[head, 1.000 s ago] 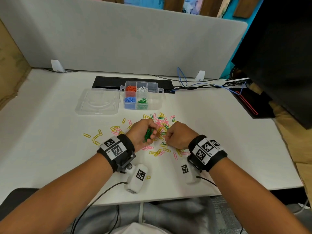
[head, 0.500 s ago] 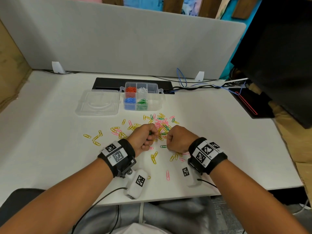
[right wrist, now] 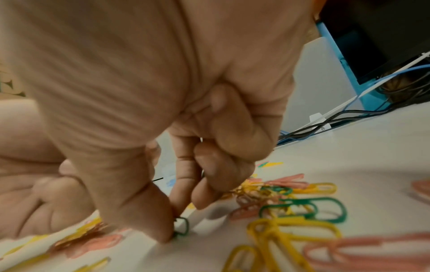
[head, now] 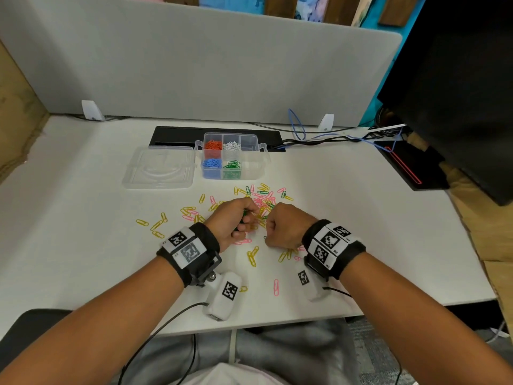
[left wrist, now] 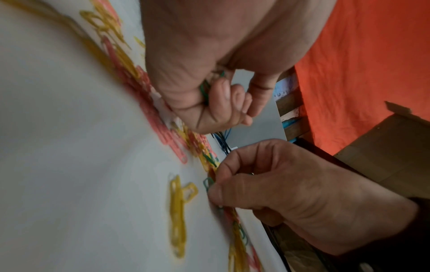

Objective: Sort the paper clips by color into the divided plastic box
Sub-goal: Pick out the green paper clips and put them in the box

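Both forearms are reaching forward over the white table, wrists low and knuckles up, with the two fists sitting close together above the scattered paper clips. The left hand is curling its fingers into the palm around a bunch of green clips, which the head view is showing only as a sliver of green between thumb and fingers; the left wrist view is making the wires plain, tucked under the folded fingers. The right hand is bending its fingers downward, and its thumb and forefinger are pinching a single green clip right at the table surface. That clip is all but hidden from the head camera, whereas the right wrist view is showing its loop sticking out beneath the thumb tip, with more green, yellow and pink clips lying just beside it. Only the head view is taking in the divided plastic box standing farther back, well apart from the hands, holding orange, white, blue and green clips in separate compartments, with its clear lid lying flat just to its left.
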